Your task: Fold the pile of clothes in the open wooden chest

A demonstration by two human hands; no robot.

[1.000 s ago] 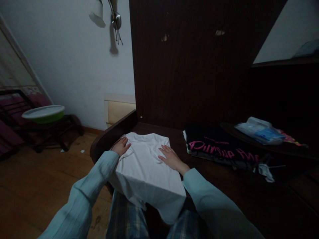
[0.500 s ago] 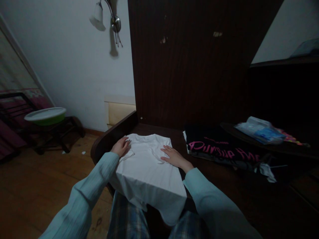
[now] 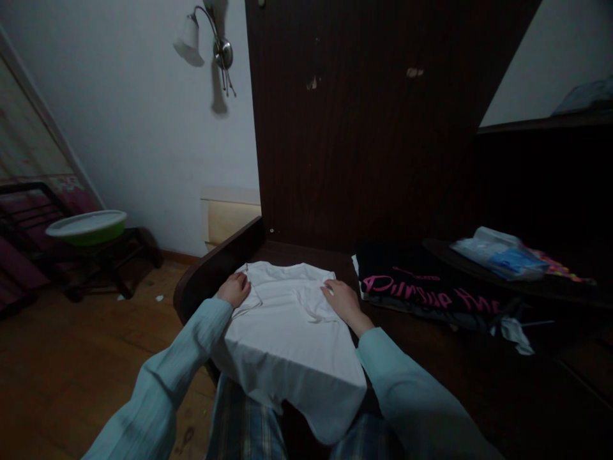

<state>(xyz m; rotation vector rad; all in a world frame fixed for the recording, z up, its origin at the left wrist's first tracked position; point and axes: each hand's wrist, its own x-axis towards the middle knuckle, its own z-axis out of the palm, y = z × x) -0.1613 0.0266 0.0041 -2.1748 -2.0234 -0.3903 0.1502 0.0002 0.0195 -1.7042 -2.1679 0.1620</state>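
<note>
A white T-shirt (image 3: pixel 287 332) lies spread on a dark wooden surface, its lower part hanging over the front edge above my knees. My left hand (image 3: pixel 234 290) is at the shirt's upper left side, fingers curled together on the cloth by the sleeve. At the upper right side, my right hand (image 3: pixel 343 301) has its fingers closed on the fabric near the other sleeve. Folds bunch up in the cloth just left of my right hand. Both fingertips are partly hidden in the dim light.
Folded black clothing with pink lettering (image 3: pixel 426 291) lies to the right, a plastic packet (image 3: pixel 500 252) beyond it. A raised wooden side (image 3: pixel 215 255) borders the surface on the left. On the floor side, a green basin (image 3: pixel 90 229) rests on a dark chair. A lamp (image 3: pixel 191 41) hangs on the wall.
My right hand has gone from lying flat on the cloth to gripping its right side, which has shifted slightly right. My left hand's fingers have curled in.
</note>
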